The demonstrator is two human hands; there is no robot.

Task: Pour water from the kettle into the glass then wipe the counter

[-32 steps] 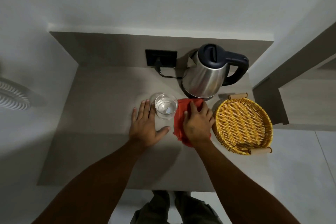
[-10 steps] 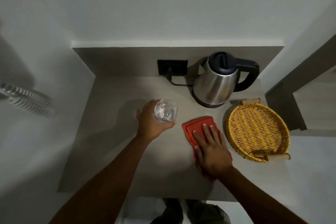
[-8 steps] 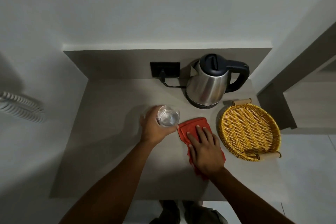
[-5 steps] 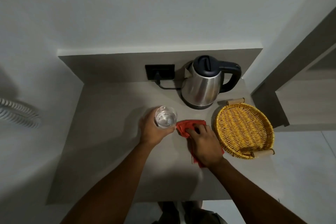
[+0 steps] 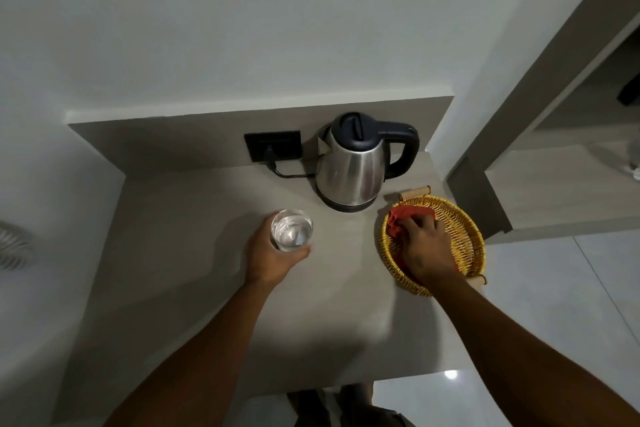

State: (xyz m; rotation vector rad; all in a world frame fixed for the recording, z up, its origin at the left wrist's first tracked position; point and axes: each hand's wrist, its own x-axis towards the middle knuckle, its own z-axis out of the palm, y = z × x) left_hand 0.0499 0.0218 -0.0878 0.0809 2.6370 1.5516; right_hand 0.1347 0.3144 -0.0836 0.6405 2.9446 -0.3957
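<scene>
While your left hand (image 5: pixel 268 258) grips the glass (image 5: pixel 292 229) on the grey desk (image 5: pixel 180 253), your right hand (image 5: pixel 424 243) clutches the cloth (image 5: pixel 403 217) in the basket (image 5: pixel 471 236).

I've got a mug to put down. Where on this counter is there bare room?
The widest bare patch of the counter runs left of the glass, from the black socket to the front edge. It is crowded on the right: kettle, wicker basket, and right hand with the red cloth.

glossy steel kettle (image 5: pixel 349 170), clear glass (image 5: pixel 291 229), woven wicker basket (image 5: pixel 464 225), matt counter (image 5: pixel 180 253)
</scene>
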